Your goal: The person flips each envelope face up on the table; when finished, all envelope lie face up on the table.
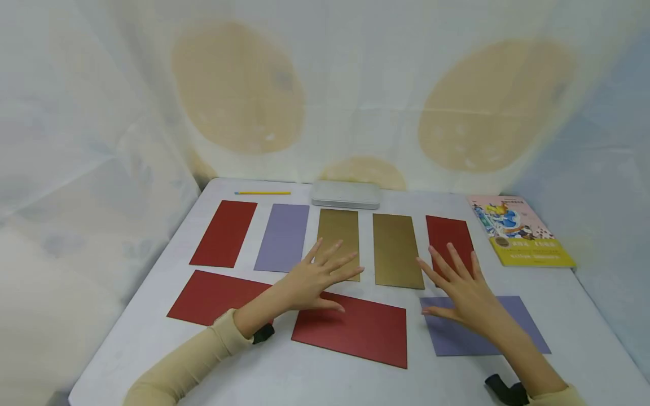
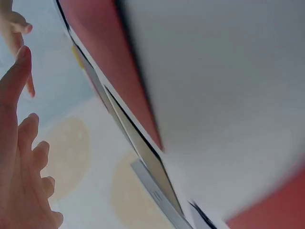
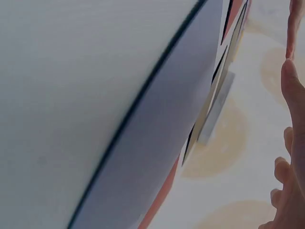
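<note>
My left hand (image 1: 316, 283), fingers spread and holding nothing, is over the front middle red card (image 1: 363, 332) and partly hides a gold card (image 1: 338, 228). My right hand (image 1: 464, 293), likewise spread and bare, is over the right purple card (image 1: 513, 321) and covers part of the back right red card (image 1: 449, 231). Between the hands lies a second gold card (image 1: 398, 251). Both wrist views show the left hand (image 2: 26, 157) and the right hand (image 3: 290, 152) raised off the table with extended fingers.
To the left lie a red card (image 1: 224, 234), a purple card (image 1: 282, 237) and another red card (image 1: 213, 296). A yellow pencil (image 1: 263, 193) and a grey flat case (image 1: 345, 194) are at the back edge. A picture book (image 1: 520, 231) sits at the right edge of the white table (image 1: 137, 338).
</note>
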A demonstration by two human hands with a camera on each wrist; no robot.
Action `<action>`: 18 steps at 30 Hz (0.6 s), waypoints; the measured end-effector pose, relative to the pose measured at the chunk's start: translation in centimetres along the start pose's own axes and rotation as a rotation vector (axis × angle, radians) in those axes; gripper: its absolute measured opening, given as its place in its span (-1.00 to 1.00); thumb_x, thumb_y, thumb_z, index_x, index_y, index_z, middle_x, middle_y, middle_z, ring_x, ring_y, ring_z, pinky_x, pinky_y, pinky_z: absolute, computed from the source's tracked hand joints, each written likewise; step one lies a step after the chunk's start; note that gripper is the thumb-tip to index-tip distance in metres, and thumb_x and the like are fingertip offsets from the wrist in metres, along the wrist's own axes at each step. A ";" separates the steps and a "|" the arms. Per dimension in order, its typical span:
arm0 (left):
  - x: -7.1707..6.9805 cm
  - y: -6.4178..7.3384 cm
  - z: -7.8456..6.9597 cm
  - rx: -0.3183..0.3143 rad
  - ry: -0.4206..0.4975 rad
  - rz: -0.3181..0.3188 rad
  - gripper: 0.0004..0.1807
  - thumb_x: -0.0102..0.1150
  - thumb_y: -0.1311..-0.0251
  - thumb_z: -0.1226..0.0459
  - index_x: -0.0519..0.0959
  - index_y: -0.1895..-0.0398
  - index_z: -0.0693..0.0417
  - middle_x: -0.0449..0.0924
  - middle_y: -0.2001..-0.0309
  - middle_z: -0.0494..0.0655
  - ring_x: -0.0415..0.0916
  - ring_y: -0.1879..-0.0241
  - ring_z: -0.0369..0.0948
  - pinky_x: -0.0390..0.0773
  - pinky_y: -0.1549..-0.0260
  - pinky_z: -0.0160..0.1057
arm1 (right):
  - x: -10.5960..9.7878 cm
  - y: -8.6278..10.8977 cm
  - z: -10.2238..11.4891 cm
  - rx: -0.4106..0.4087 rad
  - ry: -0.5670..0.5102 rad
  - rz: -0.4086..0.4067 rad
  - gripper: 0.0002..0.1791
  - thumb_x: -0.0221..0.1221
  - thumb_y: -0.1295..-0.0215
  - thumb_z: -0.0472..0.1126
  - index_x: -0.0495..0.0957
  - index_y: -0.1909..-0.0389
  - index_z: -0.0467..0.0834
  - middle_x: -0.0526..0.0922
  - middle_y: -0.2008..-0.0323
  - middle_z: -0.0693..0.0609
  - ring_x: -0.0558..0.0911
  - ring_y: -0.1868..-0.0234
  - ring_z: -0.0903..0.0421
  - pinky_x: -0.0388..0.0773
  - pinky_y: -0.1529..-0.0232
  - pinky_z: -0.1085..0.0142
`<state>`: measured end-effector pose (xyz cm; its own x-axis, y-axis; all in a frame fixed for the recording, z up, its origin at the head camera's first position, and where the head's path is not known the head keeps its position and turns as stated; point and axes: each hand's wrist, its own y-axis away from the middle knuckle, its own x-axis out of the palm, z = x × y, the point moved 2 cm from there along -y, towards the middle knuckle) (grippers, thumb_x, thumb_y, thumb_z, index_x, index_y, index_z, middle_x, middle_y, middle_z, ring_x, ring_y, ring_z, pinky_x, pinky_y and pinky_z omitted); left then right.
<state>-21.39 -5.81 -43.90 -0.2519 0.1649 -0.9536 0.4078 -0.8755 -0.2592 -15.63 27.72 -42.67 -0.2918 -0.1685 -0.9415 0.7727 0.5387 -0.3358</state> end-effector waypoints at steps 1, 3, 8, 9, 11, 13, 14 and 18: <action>0.0 -0.4 -0.2 0.009 -0.001 0.000 0.00 0.01 -0.04 -0.44 0.09 -0.51 -0.25 -0.08 -0.52 -0.11 -0.41 -0.49 0.07 -0.31 -0.30 0.29 | -0.1 0.3 -0.1 0.007 -0.004 0.004 0.19 0.41 0.15 0.29 0.05 -0.51 0.08 -0.13 -0.53 -0.06 -0.29 -0.49 -0.21 -0.49 -0.28 -0.29; 0.0 -1.2 -0.7 0.026 -0.025 0.012 -0.01 -0.06 -0.06 -0.46 0.08 -0.52 -0.28 -0.12 -0.53 -0.14 -0.43 -0.49 0.06 -0.32 -0.31 0.27 | -0.3 1.1 -0.3 0.025 -0.013 0.019 0.21 0.44 0.18 0.26 0.04 -0.51 0.07 -0.15 -0.53 -0.06 -0.31 -0.49 -0.20 -0.51 -0.29 -0.27; 0.0 -3.4 -2.0 0.071 -0.081 0.033 -0.02 -0.19 -0.08 -0.50 0.06 -0.52 -0.29 -0.19 -0.54 -0.14 -0.50 -0.48 0.07 -0.37 -0.32 0.24 | -0.6 3.1 -1.0 0.066 -0.012 0.064 0.23 0.45 0.19 0.26 0.02 -0.52 0.09 -0.19 -0.54 -0.04 -0.35 -0.49 -0.18 -0.55 -0.28 -0.25; 0.0 -3.9 -2.3 0.080 -0.089 0.041 -0.02 -0.21 -0.08 -0.50 0.05 -0.52 -0.29 -0.19 -0.54 -0.14 -0.52 -0.48 0.07 -0.38 -0.32 0.24 | -0.7 3.6 -1.2 0.070 -0.005 0.073 0.23 0.44 0.18 0.27 0.01 -0.52 0.10 -0.20 -0.54 -0.03 -0.35 -0.49 -0.18 -0.55 -0.28 -0.26; 0.0 -4.7 -2.9 0.098 -0.102 0.061 -0.01 -0.26 -0.09 -0.51 0.02 -0.53 -0.29 -0.21 -0.54 -0.14 -0.56 -0.47 0.07 -0.42 -0.32 0.23 | -0.9 4.5 -1.7 0.082 0.005 0.085 0.23 0.43 0.17 0.28 -0.01 -0.53 0.13 -0.20 -0.54 -0.04 -0.36 -0.49 -0.17 -0.55 -0.28 -0.24; 0.0 -5.6 -3.6 0.113 -0.110 0.077 0.00 -0.29 -0.08 -0.52 -0.01 -0.54 -0.28 -0.22 -0.55 -0.15 -0.60 -0.47 0.07 -0.44 -0.31 0.22 | -1.1 5.4 -2.1 0.092 0.008 0.096 0.21 0.41 0.13 0.29 -0.03 -0.53 0.14 -0.21 -0.54 -0.02 -0.37 -0.49 -0.15 -0.56 -0.29 -0.22; 0.0 -6.0 -4.0 0.120 -0.115 0.086 0.01 -0.30 -0.08 -0.52 -0.04 -0.54 -0.29 -0.23 -0.55 -0.16 -0.61 -0.46 0.06 -0.45 -0.31 0.22 | -1.3 5.9 -2.4 0.095 0.006 0.098 0.20 0.41 0.12 0.29 -0.03 -0.53 0.14 -0.20 -0.54 -0.02 -0.38 -0.49 -0.15 -0.56 -0.30 -0.21; 0.0 -7.8 -5.8 0.144 -0.099 0.109 0.04 -0.25 -0.06 -0.53 -0.09 -0.55 -0.30 -0.26 -0.55 -0.18 -0.65 -0.46 0.04 -0.48 -0.31 0.21 | -2.0 7.7 -3.3 0.113 0.005 0.104 0.17 0.37 0.07 0.30 -0.03 -0.53 0.14 -0.15 -0.53 -0.02 -0.39 -0.49 -0.10 -0.57 -0.32 -0.15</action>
<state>-19.49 3.60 -42.75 -0.3014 0.0260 -0.9532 0.3092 -0.9430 -0.1234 -10.97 34.95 -43.33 -0.2094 -0.1122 -0.9714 0.8574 0.4565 -0.2375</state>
